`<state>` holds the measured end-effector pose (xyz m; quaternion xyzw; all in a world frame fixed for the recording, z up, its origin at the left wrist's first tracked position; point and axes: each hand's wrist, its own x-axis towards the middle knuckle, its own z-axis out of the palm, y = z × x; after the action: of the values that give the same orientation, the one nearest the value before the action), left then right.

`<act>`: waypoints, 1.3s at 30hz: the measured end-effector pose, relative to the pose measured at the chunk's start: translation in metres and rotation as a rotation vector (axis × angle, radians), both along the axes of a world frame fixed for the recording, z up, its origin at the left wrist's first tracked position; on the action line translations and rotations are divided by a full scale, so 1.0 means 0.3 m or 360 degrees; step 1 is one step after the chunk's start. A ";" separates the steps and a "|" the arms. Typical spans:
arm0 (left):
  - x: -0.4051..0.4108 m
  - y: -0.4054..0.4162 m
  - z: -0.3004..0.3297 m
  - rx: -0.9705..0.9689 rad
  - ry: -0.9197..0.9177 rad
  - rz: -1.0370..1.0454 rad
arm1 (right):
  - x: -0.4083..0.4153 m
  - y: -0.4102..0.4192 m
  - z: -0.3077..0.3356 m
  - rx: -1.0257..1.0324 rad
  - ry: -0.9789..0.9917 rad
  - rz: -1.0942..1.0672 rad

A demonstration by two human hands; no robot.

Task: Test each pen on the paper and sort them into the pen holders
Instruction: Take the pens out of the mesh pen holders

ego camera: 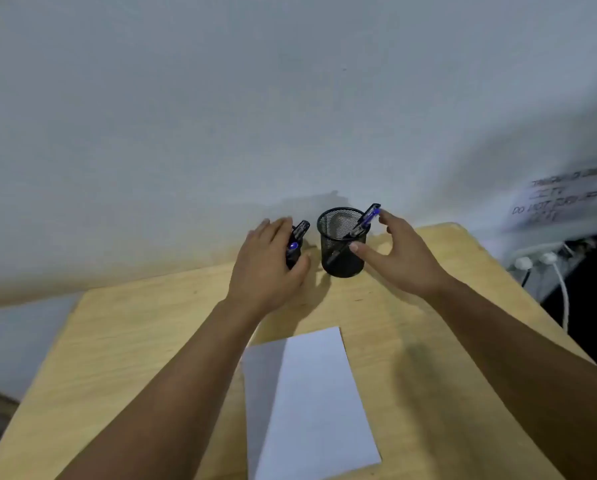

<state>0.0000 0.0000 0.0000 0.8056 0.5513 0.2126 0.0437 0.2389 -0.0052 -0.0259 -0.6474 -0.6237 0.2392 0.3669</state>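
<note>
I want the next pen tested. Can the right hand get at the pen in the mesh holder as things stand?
Probably yes: the right hand is open beside the mesh holder, fingertips near the pen jutting above its rim, nothing between.

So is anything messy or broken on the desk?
Nothing looks broken or spilled. The paper lies a bit crooked on the desk, and the pen leans in the mesh pen holder. The left hand hides most of the other holder.

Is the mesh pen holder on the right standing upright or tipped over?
Upright. The right mesh pen holder stands on its base on the table, its open rim facing up, with a pen leaning inside.
</note>
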 end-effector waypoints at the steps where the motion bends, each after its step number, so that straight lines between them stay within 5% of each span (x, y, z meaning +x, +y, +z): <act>1: 0.007 0.019 0.000 0.0002 -0.0008 0.0000 | -0.001 0.022 0.002 0.0042 0.0034 -0.0019; 19: 0.039 0.116 -0.012 0.0057 -0.0104 -0.0058 | -0.066 0.112 0.009 0.0274 0.0356 -0.0138; 28: 0.058 0.027 0.106 -0.0001 -0.0758 -0.0164 | -0.060 0.051 0.100 0.0481 0.0312 -0.0067; 39: -0.078 -0.262 0.297 0.0002 -0.1032 -0.0200 | -0.217 -0.192 0.324 0.0736 0.0384 0.0323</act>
<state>-0.0235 -0.0787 0.0891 0.7284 0.4578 0.4552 0.2293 0.1738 -0.0628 0.0712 -0.4474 -0.6752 0.2015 0.5507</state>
